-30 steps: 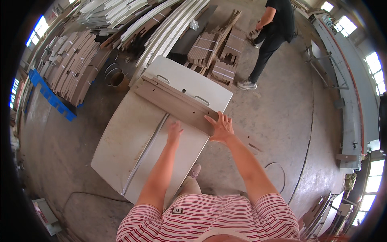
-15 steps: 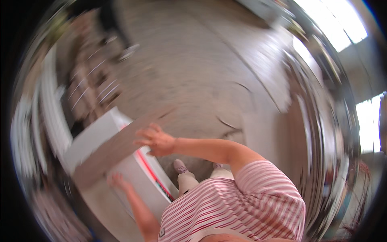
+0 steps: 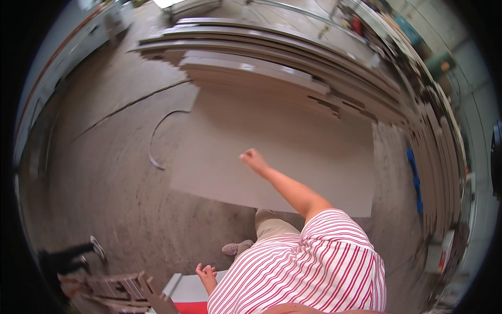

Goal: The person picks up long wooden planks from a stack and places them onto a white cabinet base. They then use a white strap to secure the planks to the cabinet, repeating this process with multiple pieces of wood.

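Observation:
My right hand (image 3: 254, 160) hangs in the air over a large flat grey-brown sheet (image 3: 314, 167) on the floor. Its fingers are curled in and I see nothing held in them. My left hand (image 3: 207, 274) is low beside my body, fingers loosely bent and apart, holding nothing visible. Close to it is a white surface with a red side (image 3: 189, 306), cut off by the lower edge. Beyond the sheet lies a stack of long brown panels (image 3: 256, 73), of uneven lengths.
More brown panels (image 3: 442, 167) stand along the right, by a blue piece (image 3: 416, 180). A thin curved strip (image 3: 152, 138) lies on the floor. At lower left are another person's dark-clothed legs (image 3: 68, 259) and bundled brown pieces (image 3: 112, 288). A long white unit (image 3: 78, 49) stands far left.
My view has swung right, from the white boxes with a brown strip to the panel stack. Both hands have come away from the boxes, and my right fingers have curled in.

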A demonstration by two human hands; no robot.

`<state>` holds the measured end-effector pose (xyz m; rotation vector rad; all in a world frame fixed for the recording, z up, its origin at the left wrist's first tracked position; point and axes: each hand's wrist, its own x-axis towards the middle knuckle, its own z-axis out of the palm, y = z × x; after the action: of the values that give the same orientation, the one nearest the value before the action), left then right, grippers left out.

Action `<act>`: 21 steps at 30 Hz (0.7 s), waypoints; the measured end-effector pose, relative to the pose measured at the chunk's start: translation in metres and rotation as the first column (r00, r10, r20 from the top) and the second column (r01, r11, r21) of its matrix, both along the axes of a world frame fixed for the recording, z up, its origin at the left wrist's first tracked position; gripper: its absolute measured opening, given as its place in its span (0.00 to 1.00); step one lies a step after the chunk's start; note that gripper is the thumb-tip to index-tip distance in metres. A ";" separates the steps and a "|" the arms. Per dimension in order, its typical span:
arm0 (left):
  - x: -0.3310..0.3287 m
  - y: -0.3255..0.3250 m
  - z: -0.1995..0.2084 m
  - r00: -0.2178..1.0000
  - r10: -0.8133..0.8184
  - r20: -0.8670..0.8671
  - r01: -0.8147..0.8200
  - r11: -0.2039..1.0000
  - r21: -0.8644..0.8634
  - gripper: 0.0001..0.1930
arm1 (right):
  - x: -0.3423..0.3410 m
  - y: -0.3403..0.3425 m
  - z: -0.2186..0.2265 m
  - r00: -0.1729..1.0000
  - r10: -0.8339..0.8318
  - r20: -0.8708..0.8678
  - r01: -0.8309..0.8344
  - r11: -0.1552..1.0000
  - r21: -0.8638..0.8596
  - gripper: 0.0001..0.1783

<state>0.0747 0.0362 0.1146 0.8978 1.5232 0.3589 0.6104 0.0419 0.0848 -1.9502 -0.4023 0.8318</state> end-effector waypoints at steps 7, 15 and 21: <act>0.143 0.029 0.007 0.910 -0.400 -0.108 0.382 0.911 -0.154 0.22 | 0.264 -0.146 -0.016 0.580 -0.667 -0.467 0.814 0.464 0.349 0.47; 0.310 0.101 0.025 0.841 -0.540 -0.011 0.531 0.830 -0.170 0.18 | 0.370 -0.216 -0.003 0.433 -0.828 -0.356 0.901 0.384 0.201 0.74; 0.533 0.168 0.015 0.846 -0.454 0.278 0.491 0.868 -0.078 0.25 | 0.385 -0.220 -0.012 0.432 -0.864 -0.258 0.901 0.407 0.147 0.59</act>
<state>0.6081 0.2046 0.1298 1.0343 1.0322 -0.0050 0.9955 -0.1780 0.0727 -1.4890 0.6070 0.1543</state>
